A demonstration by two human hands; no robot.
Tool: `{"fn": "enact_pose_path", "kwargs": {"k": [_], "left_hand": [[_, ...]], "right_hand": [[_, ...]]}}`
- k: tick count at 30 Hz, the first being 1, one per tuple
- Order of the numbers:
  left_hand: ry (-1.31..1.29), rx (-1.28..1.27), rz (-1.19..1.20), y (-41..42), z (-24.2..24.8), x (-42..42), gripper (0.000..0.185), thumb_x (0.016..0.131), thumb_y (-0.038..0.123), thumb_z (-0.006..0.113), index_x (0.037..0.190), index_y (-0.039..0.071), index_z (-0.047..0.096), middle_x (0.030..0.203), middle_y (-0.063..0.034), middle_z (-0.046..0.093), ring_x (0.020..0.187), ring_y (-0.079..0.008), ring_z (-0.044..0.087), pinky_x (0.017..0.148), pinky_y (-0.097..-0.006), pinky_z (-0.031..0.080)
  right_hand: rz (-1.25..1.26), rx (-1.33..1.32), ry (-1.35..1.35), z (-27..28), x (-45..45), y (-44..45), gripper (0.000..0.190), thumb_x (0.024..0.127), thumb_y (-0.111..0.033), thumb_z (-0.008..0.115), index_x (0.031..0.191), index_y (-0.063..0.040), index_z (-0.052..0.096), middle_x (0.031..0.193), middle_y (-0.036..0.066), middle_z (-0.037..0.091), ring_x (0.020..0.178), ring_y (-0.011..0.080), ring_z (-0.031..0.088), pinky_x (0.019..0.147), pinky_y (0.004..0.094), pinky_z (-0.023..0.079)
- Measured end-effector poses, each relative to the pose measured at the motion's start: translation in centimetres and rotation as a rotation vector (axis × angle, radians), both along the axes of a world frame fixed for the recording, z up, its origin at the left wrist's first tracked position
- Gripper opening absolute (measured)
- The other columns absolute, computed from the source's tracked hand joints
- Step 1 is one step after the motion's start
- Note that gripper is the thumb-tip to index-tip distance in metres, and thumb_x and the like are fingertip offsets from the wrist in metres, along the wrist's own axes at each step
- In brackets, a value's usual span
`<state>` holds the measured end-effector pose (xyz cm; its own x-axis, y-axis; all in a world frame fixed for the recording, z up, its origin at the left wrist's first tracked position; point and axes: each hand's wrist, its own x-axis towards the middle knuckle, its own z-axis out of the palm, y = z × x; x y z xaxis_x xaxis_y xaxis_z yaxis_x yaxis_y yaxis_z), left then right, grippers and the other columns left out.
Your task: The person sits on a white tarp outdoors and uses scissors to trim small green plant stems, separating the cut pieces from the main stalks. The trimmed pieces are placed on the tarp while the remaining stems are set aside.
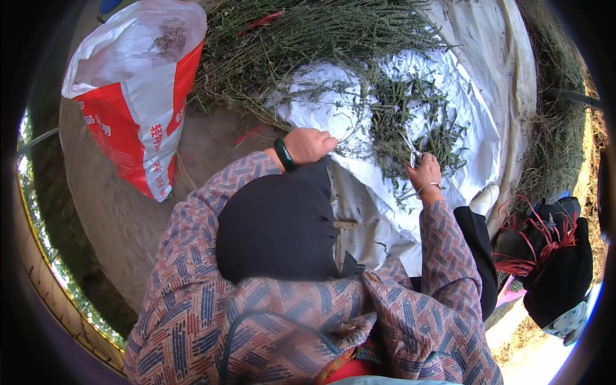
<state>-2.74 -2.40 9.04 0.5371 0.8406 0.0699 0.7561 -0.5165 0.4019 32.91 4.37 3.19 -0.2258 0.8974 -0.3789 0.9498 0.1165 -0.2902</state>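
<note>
My left hand (308, 146), with a dark green bangle (286, 154) at its wrist, is closed beside my dark-trousered knee. Thin plant stems (353, 137) run out from its fingertips over a white plastic sheet (467, 91). My right hand (426, 173) grips a pair of metal scissors (410, 144), their blades pointing away from me. Beneath the scissors lies a loose heap of cut green plant tips (392, 122) on the sheet. Beyond both hands, a large pile of long, leafy cut stalks (317, 29) overlaps the sheet's far edge.
A red and white woven sack (130, 110) stands with its mouth open at the left. Black cloth items (560, 269) with red plastic strips (544, 245) lie at the right. More dried stalks (553, 139) border the ground tarp (515, 67). A white shoe (483, 199) rests near my right forearm.
</note>
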Motion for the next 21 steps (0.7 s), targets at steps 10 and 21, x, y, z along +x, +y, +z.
{"fn": "enact_pose_path", "kwargs": {"k": [10, 21], "left_hand": [[0.234, 0.047, 0.465, 4.4, -3.7, -3.2, 0.076, 0.073, 0.016, 0.074, 0.138, 0.003, 0.036, 0.131, -0.0156, 0.044, 0.122, -0.0335, 0.043, 0.103, -0.0423, 0.038], [0.147, -0.155, 0.304, 3.8, -3.5, -3.5, 0.014, 0.079, 0.005, 0.058, 0.091, 0.005, 0.051, 0.084, -0.0147, 0.056, 0.085, -0.0365, 0.055, 0.076, -0.046, 0.044]], "right_hand": [[-0.004, 0.002, -0.008, -0.1, 1.0, -0.8, 0.049, 0.071, -0.037, 0.073, 0.097, 0.001, 0.057, 0.099, 0.019, 0.06, 0.096, 0.0366, 0.057, 0.084, 0.0431, 0.047], [-0.052, -0.019, 0.028, 0.4, 1.4, -1.3, 0.049, 0.071, -0.039, 0.073, 0.096, 0.0, 0.054, 0.101, 0.019, 0.058, 0.097, 0.0365, 0.057, 0.083, 0.0434, 0.047]]}}
